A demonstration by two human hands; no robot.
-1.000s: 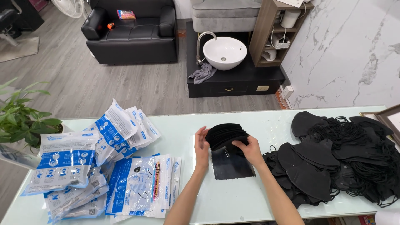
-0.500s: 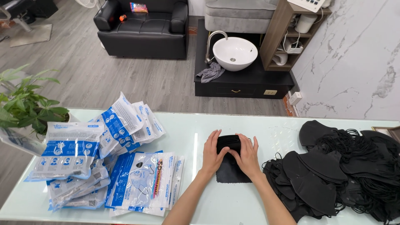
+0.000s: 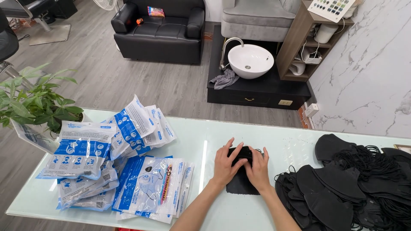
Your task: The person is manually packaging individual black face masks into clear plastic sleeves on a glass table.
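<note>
A small stack of black face masks [image 3: 242, 182] lies flat on the pale glass table [image 3: 205, 145]. My left hand [image 3: 225, 162] presses on its left part with fingers spread. My right hand [image 3: 258, 167] presses on its right part, also flat. Both palms cover most of the stack, so only its top edge and lower edge show. A large loose heap of black masks [image 3: 342, 188] with tangled ear loops lies just right of my right hand.
Several blue and white plastic mask packets [image 3: 111, 167] are piled on the table's left half. A potted green plant [image 3: 34, 102] stands at the far left. Beyond the table are a black sofa [image 3: 158, 30], a white basin [image 3: 250, 60] and a wooden shelf [image 3: 299, 47].
Both hands have come down flat onto the black mask stack, folding and pressing it lower on the table. The view has tilted slightly.
</note>
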